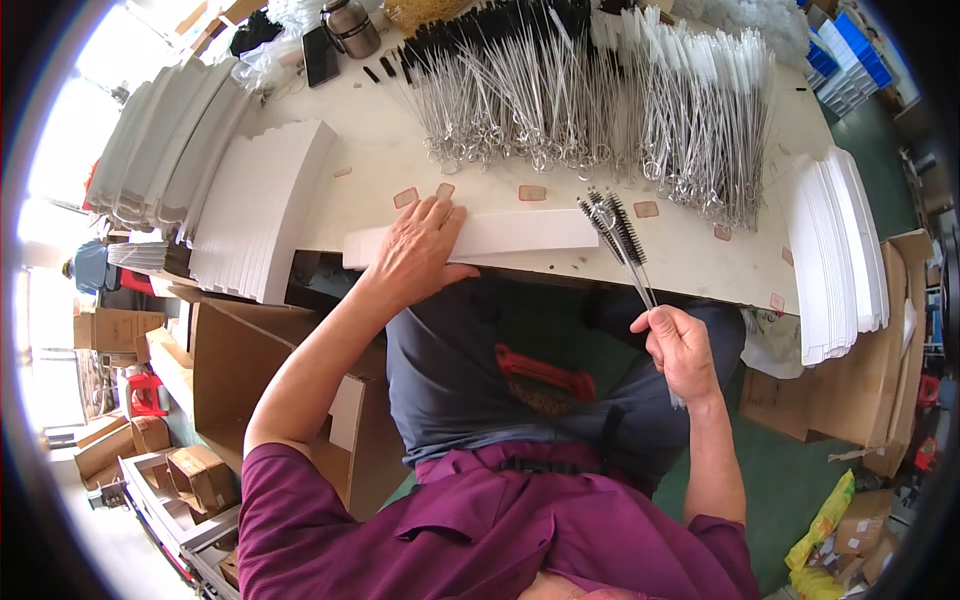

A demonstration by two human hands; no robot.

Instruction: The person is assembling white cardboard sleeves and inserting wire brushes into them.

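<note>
A long, narrow white box (530,231) lies along the near edge of the table. My left hand (420,245) rests across its left part, fingers over the far side and thumb by the near edge. To the right, my right hand (677,345) is closed round the wire handles of a small bundle of black-bristled tube brushes (622,232). Their bristle ends point up and left, close to the box's right end. Whether the brushes touch the box I cannot tell. The box's left end is partly hidden by my left hand.
Rows of wire-handled brushes, black-bristled (510,90) and white-bristled (705,110), cover the table's far side. Stacks of flat white boxes stand at the left (265,200) and right (835,255). A metal flask (350,28) and dark phone (320,57) sit far left. Cardboard cartons (245,360) flank my legs.
</note>
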